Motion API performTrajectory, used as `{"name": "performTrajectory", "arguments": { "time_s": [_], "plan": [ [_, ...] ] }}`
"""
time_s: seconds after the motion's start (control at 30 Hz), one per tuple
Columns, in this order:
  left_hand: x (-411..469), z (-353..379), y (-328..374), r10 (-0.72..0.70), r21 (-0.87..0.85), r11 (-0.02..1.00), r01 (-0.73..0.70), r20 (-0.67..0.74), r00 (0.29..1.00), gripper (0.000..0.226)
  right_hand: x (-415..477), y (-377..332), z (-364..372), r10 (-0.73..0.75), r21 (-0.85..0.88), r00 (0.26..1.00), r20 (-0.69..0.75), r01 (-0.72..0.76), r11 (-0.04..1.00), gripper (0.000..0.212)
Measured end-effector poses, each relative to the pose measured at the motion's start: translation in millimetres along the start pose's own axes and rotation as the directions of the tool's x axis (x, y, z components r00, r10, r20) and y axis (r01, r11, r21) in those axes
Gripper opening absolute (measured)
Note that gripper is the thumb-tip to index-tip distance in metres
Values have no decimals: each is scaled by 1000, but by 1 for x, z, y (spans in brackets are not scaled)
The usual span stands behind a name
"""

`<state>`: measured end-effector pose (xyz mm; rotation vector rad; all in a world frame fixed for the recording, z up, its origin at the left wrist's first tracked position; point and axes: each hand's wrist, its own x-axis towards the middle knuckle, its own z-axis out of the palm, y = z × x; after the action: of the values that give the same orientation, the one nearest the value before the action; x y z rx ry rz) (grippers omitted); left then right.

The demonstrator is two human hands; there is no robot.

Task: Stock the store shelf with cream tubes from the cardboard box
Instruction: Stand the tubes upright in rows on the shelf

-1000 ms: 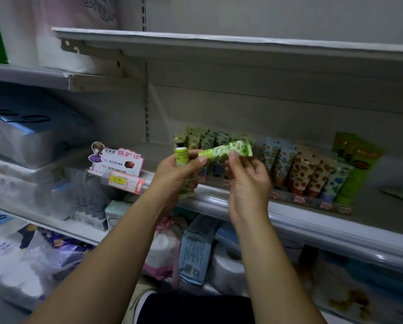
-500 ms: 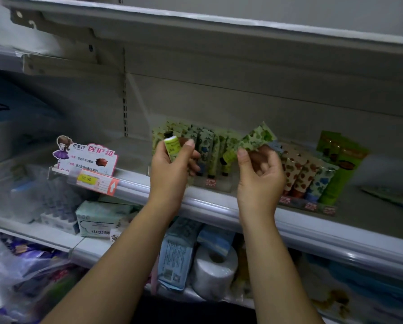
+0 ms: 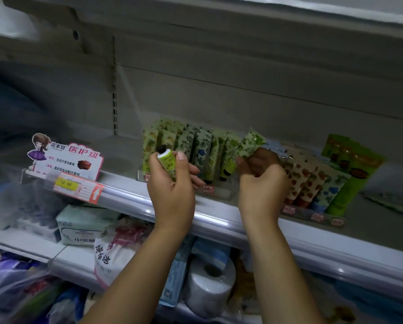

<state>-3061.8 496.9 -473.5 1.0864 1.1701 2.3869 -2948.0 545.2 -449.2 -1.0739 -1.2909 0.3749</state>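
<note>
My left hand (image 3: 172,183) grips a small green cream tube (image 3: 166,159), black cap pointing up and left, in front of the shelf edge. My right hand (image 3: 261,178) pinches a second green patterned tube (image 3: 247,145), which leans cap-down among the green tubes standing on the shelf (image 3: 219,220). Rows of upright tubes fill the shelf: green and blue patterned ones (image 3: 191,146) at left, red-spotted ones (image 3: 301,181) at right. The cardboard box is out of view.
Two tall green tubes (image 3: 350,169) lean at the right end of the rows. A pink promotional card (image 3: 67,157) and an orange price tag (image 3: 79,187) sit at the shelf's left. Tissue packs (image 3: 83,225) and a paper roll (image 3: 210,286) lie on the lower shelf.
Both hands moved forward to the shelf. The right hand turned its tube from lying level to standing cap-down and lowered it into the row of green tubes. The left still holds its tube.
</note>
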Motion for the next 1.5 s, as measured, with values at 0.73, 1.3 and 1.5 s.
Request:
{"name": "performTrajectory", "arguments": {
  "time_s": [0.73,1.3,1.5],
  "plan": [
    [3,-1,-6,-36,88,996,36,7,999,12,4,21,22,41,-98,992,121,-29,995,18],
    [2,-2,-6,-42,97,994,39,26,999,12,8,28,27,38,-153,985,168,-12,988,5],
    [3,-1,-8,-24,96,995,21,24,999,15,8,31,30,-9,-141,987,161,33,989,10]
  ]
}}
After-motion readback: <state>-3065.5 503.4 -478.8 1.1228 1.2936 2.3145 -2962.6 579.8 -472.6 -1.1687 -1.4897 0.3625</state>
